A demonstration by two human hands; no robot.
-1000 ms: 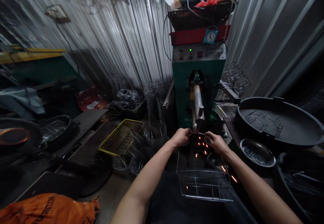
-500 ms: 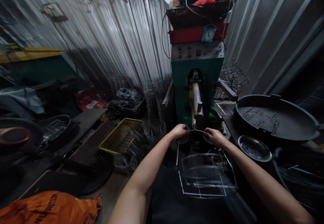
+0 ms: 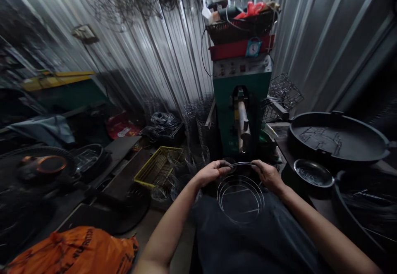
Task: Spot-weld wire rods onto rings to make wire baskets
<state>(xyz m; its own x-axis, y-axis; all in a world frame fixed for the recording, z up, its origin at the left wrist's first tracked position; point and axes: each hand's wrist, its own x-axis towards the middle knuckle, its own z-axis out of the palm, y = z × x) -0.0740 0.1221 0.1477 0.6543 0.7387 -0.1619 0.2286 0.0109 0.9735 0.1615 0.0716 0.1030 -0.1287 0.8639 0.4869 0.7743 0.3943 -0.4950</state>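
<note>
Both of my hands hold a round wire basket frame [image 3: 240,195] in front of my lap, its rings blurred by motion. My left hand [image 3: 213,171] pinches the frame's far left rim, fingers closed. My right hand [image 3: 268,174] grips the far right rim, fingers curled. Just beyond the hands stands a green spot-welding machine [image 3: 240,96] with a metal electrode arm [image 3: 242,125] pointing down toward the frame. No sparks show.
A big black pan [image 3: 336,135] with wire pieces and a small metal bowl [image 3: 314,174] sit at the right. A yellow wire basket [image 3: 156,167] and stacked round wire frames [image 3: 194,158] lie left of the machine. An orange bag [image 3: 77,251] lies bottom left. Corrugated metal walls surround.
Sparks flew at the electrode a second ago and have stopped. My hands have pulled the wire frame back from the welder and turned it, so its round rings now face me.
</note>
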